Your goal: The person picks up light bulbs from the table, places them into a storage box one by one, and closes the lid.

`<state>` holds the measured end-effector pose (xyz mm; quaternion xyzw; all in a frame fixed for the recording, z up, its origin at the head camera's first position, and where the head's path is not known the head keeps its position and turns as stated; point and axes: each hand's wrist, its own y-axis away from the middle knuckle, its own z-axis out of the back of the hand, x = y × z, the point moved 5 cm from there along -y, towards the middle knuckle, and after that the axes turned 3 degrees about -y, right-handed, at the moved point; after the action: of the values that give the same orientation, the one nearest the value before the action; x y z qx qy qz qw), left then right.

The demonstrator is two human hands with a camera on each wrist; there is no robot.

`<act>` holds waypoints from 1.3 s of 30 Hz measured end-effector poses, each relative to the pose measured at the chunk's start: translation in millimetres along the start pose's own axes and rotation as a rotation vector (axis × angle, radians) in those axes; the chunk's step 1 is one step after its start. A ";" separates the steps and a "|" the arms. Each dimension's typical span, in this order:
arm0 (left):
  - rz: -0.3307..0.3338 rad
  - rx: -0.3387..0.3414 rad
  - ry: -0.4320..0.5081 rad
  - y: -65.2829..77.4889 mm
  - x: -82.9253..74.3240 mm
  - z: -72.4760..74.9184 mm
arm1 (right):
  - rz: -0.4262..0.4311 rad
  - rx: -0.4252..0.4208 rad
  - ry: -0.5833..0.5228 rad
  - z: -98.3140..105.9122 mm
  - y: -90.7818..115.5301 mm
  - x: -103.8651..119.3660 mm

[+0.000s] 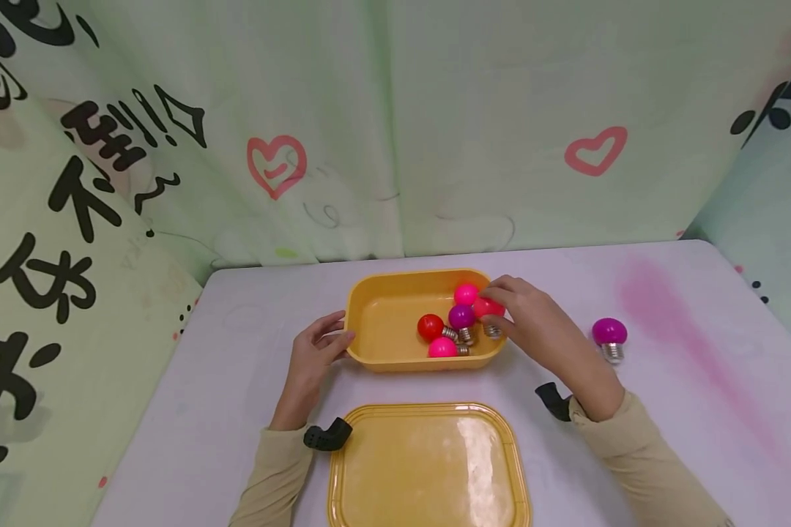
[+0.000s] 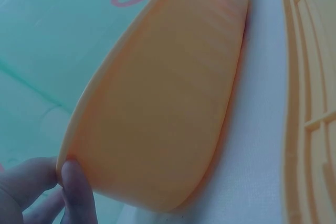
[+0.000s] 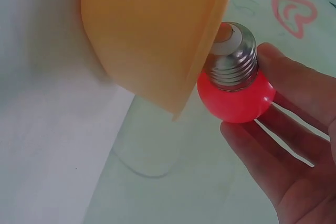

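My right hand [image 1: 543,326] holds a pinkish-red light bulb [image 1: 487,307] by its round part, over the right end of a yellow plastic container [image 1: 382,315]. In the right wrist view the bulb's silver screw base [image 3: 233,66] points up beside the rim, with thumb and fingers around the bulb. Several bulbs lie inside at the container's right, among them a red one [image 1: 431,326], a purple one [image 1: 461,316] and a pink one [image 1: 442,348]. At the opposite end my left hand [image 1: 313,359] pinches the container's rim between thumb and fingers, clearest in the left wrist view.
Another purple bulb [image 1: 609,331] stands base down on the white table [image 1: 666,410], right of the right forearm. A flat yellow lid [image 1: 422,468] with a raised edge lies in front of the container, between the forearms. Behind the table hangs a pale green curtain [image 1: 474,146].
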<state>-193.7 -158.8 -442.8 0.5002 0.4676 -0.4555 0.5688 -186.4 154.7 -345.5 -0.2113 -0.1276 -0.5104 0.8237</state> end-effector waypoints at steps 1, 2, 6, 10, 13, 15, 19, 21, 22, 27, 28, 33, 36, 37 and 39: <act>0.002 -0.003 -0.003 0.7 0.0 0.6 | 0.003 0.002 0.001 -1.5 -1.1 0.6; 0.001 -0.006 -0.011 1.1 0.0 0.9 | 0.003 0.005 0.002 -2.9 -2.1 0.7; -0.004 -0.010 -0.023 0.9 0.1 0.9 | 0.011 0.015 0.008 -7.3 -5.7 1.9; -0.006 -0.004 -0.010 0.2 0.3 0.7 | 0.020 0.030 0.014 -12.1 -8.8 1.6; -0.008 0.000 -0.005 0.0 -0.4 0.5 | 0.019 0.038 0.020 -16.0 -10.9 0.6; -0.010 0.006 -0.003 -0.3 -0.3 0.4 | 0.015 0.042 0.026 -18.4 -11.9 0.0; -0.012 0.013 0.001 -1.1 0.9 0.5 | 0.015 0.045 0.036 -23.2 -13.2 -1.2; -0.012 0.014 -0.001 -1.1 1.1 0.7 | 0.014 0.049 0.042 -25.2 -13.8 -1.1; -0.011 0.014 -0.002 -0.8 1.1 0.8 | 0.015 0.050 0.045 -26.0 -14.1 -1.0; -0.005 0.010 -0.012 -0.2 1.1 1.2 | 0.023 0.053 0.053 -29.8 -16.1 -0.8; -0.003 0.008 -0.014 -0.1 1.1 1.3 | 0.027 0.054 0.054 -30.7 -16.6 -0.8; 0.000 0.002 -0.020 -0.4 1.4 1.4 | 0.041 0.056 0.051 -35.8 -18.5 -2.0; -0.001 0.003 -0.019 -0.3 1.2 1.2 | 0.049 0.052 0.050 -37.8 -19.2 -2.6; -0.001 0.003 -0.017 -0.2 1.1 1.2 | 0.052 0.050 0.052 -38.3 -19.5 -2.9; 0.000 0.001 -0.016 0.0 0.7 1.2 | 0.061 0.045 0.056 -38.8 -19.9 -2.8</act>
<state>-193.4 -160.0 -443.4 0.4967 0.4630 -0.4599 0.5722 -205.7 130.6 -376.4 -0.1823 -0.1095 -0.4878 0.8466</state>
